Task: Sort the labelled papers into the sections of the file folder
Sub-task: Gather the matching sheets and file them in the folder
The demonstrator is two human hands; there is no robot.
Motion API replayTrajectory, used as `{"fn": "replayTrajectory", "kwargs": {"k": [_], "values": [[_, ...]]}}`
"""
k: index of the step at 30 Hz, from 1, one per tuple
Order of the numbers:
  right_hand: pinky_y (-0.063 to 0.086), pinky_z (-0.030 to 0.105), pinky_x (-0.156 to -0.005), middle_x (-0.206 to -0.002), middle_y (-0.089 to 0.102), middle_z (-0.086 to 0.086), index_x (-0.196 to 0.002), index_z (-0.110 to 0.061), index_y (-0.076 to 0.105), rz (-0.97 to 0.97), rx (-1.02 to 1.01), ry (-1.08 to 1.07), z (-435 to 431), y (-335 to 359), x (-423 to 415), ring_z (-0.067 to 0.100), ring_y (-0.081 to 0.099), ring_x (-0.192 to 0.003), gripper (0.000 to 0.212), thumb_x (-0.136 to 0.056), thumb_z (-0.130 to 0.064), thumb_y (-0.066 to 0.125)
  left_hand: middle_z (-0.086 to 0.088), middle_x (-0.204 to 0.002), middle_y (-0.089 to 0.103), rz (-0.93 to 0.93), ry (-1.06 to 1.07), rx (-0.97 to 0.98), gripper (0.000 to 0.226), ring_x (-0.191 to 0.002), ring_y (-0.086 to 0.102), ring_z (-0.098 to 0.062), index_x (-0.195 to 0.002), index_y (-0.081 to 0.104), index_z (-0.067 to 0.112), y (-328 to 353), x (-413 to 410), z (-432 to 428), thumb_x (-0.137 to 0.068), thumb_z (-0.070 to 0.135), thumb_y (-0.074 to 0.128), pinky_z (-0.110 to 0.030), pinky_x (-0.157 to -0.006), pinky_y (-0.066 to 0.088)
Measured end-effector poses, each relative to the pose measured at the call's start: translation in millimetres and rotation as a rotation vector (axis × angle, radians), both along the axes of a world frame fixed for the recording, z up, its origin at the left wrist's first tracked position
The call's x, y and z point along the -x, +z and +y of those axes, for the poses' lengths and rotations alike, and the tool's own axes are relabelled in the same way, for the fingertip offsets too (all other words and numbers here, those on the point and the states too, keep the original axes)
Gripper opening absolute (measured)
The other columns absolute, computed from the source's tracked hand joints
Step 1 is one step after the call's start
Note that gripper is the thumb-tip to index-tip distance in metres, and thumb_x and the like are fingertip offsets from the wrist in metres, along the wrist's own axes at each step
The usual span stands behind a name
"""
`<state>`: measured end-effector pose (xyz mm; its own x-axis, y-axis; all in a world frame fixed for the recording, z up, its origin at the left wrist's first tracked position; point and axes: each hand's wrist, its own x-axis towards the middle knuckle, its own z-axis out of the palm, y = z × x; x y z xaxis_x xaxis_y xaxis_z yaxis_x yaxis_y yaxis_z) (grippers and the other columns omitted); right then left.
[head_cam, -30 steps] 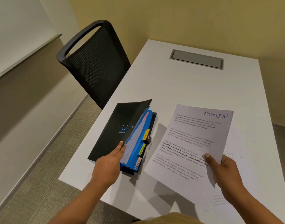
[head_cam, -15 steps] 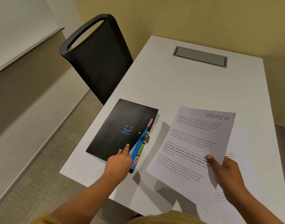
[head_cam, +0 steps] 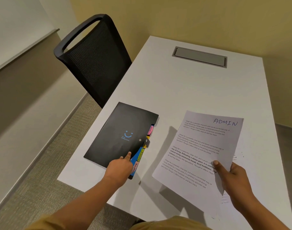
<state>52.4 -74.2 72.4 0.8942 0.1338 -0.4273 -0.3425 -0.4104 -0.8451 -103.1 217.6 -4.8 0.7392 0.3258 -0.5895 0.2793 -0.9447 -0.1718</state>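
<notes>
The small printed text on the sheet [head_cam: 200, 151] cannot be read with certainty; only the handwritten word "ADMIN" at its far right corner is clear. More papers [head_cam: 237, 157] are seen on the table [head_cam: 175, 90] under this sheet, but they are almost fully covered and their labels cannot be made out.

The file folder [head_cam: 120, 136] lies closed and flat near the left edge of the table, so its sections are hidden under the black cover. Only a strip of blue dividers [head_cam: 137, 153] and some coloured tabs [head_cam: 150, 130] are shown along its right edge. One yellow-green tab seems to read "ADMIN"; the writing on the others is too small or is partly covered.

The left hand [head_cam: 118, 168] is laid on the near right part of the cover. Two straight fingertips [head_cam: 129, 154] are pressed on it just beside the blue strip, and nothing is gripped. The other fingers are hidden behind the back of the hand.

By the right hand [head_cam: 236, 178] the sheet is pinched at its near right edge, with the thumb on top and the fingers underneath, mostly out of sight. The sheet is held tilted above the table, to the right of the folder and apart from it.

A black mesh chair [head_cam: 95, 63] is placed at the left side of the table, and a grey cover plate [head_cam: 199, 57] is set into its far end.
</notes>
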Motion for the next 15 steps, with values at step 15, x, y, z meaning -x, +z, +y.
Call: {"fn": "replayTrajectory", "kwargs": {"k": [15], "values": [[0.046,0.031,-0.061,-0.089,0.068,-0.003,-0.107,-0.011,0.063,0.008,-0.034,0.023,11.8,3.2,-3.1,0.018,0.064,-0.077,0.015,-0.095,-0.019,0.06,-0.008,-0.127,0.06,-0.009,0.064,-0.029,0.074,-0.1,0.063,-0.025,-0.154,0.012,0.017,12.7,-0.8,11.5,-0.095,0.023,0.055,-0.037,-0.072,0.055]]}}
